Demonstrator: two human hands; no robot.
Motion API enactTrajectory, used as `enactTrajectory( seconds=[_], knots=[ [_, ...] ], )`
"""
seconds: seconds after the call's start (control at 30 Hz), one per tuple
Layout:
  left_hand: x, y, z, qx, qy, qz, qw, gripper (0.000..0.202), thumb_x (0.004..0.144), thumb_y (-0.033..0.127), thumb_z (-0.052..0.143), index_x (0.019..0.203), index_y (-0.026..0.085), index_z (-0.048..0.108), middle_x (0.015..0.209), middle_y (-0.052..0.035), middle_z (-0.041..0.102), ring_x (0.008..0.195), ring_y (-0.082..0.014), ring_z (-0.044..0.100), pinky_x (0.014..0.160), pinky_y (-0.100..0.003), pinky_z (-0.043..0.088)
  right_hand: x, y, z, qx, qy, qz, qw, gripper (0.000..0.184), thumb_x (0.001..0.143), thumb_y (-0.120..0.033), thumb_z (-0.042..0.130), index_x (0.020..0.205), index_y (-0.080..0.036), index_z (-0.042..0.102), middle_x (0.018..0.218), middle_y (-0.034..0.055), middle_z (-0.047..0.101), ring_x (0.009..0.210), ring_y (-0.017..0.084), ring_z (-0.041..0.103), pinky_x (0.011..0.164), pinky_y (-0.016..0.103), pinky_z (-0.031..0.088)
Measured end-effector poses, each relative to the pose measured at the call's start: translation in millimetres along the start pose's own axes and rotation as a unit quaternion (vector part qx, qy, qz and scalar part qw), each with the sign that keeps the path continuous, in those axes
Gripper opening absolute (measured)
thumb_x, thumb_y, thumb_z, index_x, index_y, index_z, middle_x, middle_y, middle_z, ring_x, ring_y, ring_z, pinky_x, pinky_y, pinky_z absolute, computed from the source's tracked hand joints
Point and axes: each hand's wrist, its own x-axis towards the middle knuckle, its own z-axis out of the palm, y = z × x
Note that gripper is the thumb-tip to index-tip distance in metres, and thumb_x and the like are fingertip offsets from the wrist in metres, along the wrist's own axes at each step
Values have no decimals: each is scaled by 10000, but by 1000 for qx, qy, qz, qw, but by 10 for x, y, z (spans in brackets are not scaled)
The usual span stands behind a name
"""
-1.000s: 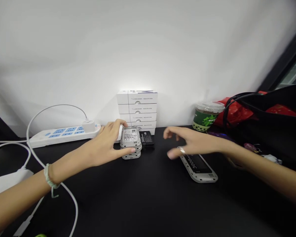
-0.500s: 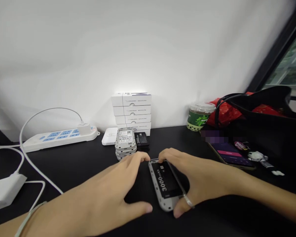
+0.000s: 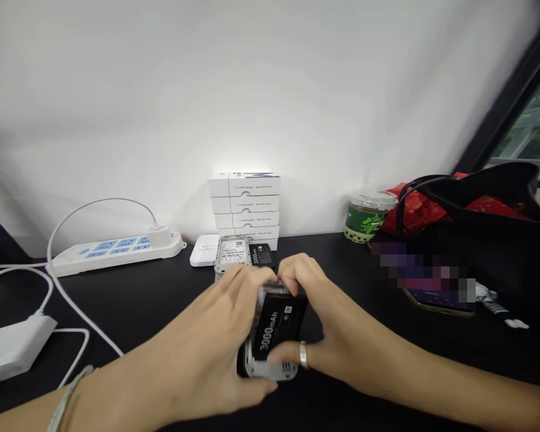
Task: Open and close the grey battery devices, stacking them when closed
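A black 3000mAh battery (image 3: pixel 281 321) is tilted up at an angle over the grey-white frame of a small handheld device (image 3: pixel 270 369). My right hand (image 3: pixel 326 309), with a ring on the thumb, pinches the battery between its thumb on the face and fingers at the top edge. Around the left side of the device curls my left hand (image 3: pixel 216 342), fingers at the top and thumb near the bottom. Behind the hands stands a stack of similar opened devices (image 3: pixel 233 251), partly covered by my left hand. Beside it lie more black batteries (image 3: pixel 261 253).
White boxes (image 3: pixel 256 204) are stacked against the wall, with white covers (image 3: pixel 204 251) before them. A power strip (image 3: pixel 117 252), cables and a white adapter (image 3: pixel 15 348) are at left. A drink cup (image 3: pixel 369 216), phone (image 3: pixel 436 300) and black bag (image 3: pixel 486 240) are at right.
My left hand has closed around the device, which has shifted left and turned. The battery, flat in the device before, is now tilted up in my right hand.
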Motion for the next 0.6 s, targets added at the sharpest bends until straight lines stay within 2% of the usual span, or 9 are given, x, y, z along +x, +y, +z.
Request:
enactTrajectory(
  seconds=[0.07, 0.13, 0.2, 0.23, 0.3, 0.4, 0.53, 0.6],
  knots=[
    [31, -49, -51, 32, 48, 11, 998, 754, 672, 221, 755, 1276, 277, 306, 1236, -65, 509, 1115, -296, 561, 922, -430, 530, 43, -50, -39, 72, 1, -42, 997, 378, 774, -148, 707, 943, -260, 388, 927, -16, 553, 835, 167, 547, 723, 313, 473],
    [69, -133, -103, 60, 88, 3, 994, 797, 714, 299, 757, 1336, 271, 261, 1298, -93, 479, 1183, -322, 536, 965, -458, 514, 175, -63, -86, 195, 12, -56, 979, 375, 835, -156, 636, 1049, -287, 358, 852, -42, 607, 776, 158, 611, 690, 306, 497],
    [111, -255, -161, 69, 111, -28, 991, 911, 729, 416, 767, 1406, 273, 175, 1363, -124, 446, 1263, -357, 490, 1016, -505, 479, 375, -19, -140, 283, 80, -36, 955, 383, 858, -233, 632, 1082, -293, 327, 801, -56, 635, 748, 156, 644, 661, 290, 513],
    [130, -326, -193, 64, 113, -53, 990, 974, 725, 471, 770, 1433, 280, 129, 1384, -134, 441, 1285, -368, 477, 1028, -523, 465, 484, 28, -165, 295, 124, -14, 947, 370, 858, -272, 640, 1061, -287, 331, 777, -60, 636, 732, 150, 643, 645, 275, 513],
    [162, -470, -262, 37, 93, -116, 988, 1048, 717, 561, 764, 1460, 299, 73, 1367, -141, 491, 1272, -372, 506, 1019, -536, 467, 682, 163, -196, 276, 183, 57, 942, 343, 843, -316, 657, 990, -273, 350, 731, -71, 614, 661, 129, 622, 575, 237, 495],
    [183, -652, -350, 26, 25, -176, 984, 1049, 736, 657, 714, 1494, 328, 68, 1362, -141, 549, 1228, -362, 565, 989, -530, 492, 866, 409, -162, 250, 166, 119, 946, 328, 804, -315, 680, 830, -244, 361, 628, -79, 538, 504, 99, 547, 457, 218, 449],
    [176, -806, -392, 71, -14, -167, 983, 900, 825, 701, 584, 1525, 266, 223, 1469, -149, 492, 1302, -370, 514, 1039, -531, 463, 951, 642, -28, 201, 105, 123, 966, 396, 761, -282, 718, 688, -236, 331, 602, -64, 507, 498, 112, 589, 447, 234, 480],
    [174, -863, -386, 79, -16, -152, 985, 791, 870, 669, 548, 1506, 261, 315, 1489, -120, 488, 1326, -351, 496, 1081, -518, 429, 989, 696, 23, 156, 100, 114, 976, 431, 745, -304, 744, 689, -241, 321, 571, -81, 477, 441, 113, 575, 390, 218, 420]
  ],
)
